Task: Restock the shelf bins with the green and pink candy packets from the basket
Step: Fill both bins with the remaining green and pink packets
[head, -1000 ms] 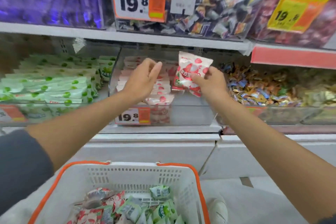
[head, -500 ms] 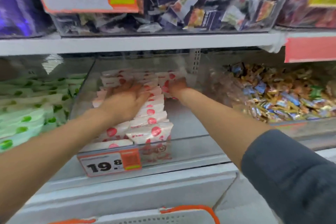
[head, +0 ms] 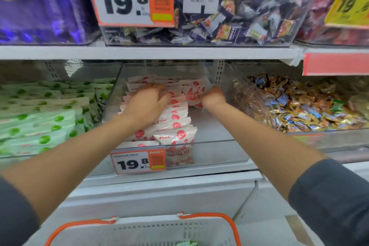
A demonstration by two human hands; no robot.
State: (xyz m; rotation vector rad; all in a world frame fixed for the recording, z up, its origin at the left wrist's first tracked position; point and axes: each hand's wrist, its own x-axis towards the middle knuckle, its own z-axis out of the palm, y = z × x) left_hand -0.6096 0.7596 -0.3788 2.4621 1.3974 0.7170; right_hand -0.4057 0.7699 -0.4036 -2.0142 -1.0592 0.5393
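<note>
Both hands in the pink-candy bin (head: 219, 152)
Grip wide, the left hand (head: 145, 104) presses the packet row (head: 173, 126); the right hand (head: 212, 97) holds a pink packet (head: 192, 91) in its grip at the bin's 1 o'clock; green packets (head: 40, 118) at 9 o'clock

Mid-frame, three bins side by side: left bin (head: 24, 157), centre bin (head: 219, 154), right bin (head: 339, 142). Packet row (head: 175, 124) runs front to back in centre bin's left half. Price tag (head: 139, 161) on its front wall, left end. Left hand (head: 145, 104) on the row; right hand (head: 212, 98) right of it at the back, pinching single packet (head: 192, 92) beside the row's rear. Upper shelf (head: 159, 52) above; basket (head: 139, 225) bottom centre of frame
</note>
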